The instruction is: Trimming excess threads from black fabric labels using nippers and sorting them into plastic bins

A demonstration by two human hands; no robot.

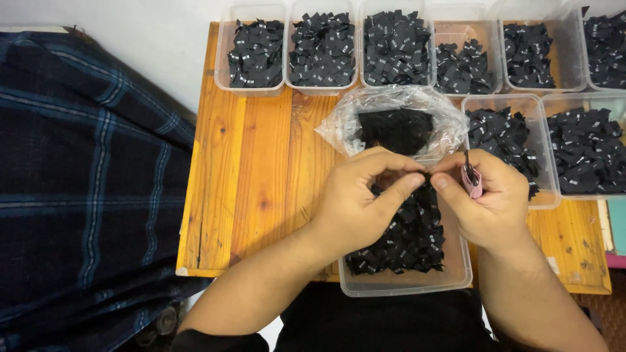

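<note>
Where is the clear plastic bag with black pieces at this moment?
In the head view, the plastic bag lies on the wooden table near the middle, just beyond both hands, below the row of tubs and left of another tub.

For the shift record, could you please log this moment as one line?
left hand: pinches black label | right hand: pinches same label, holds pink snips | below: clear tub of labels
</note>
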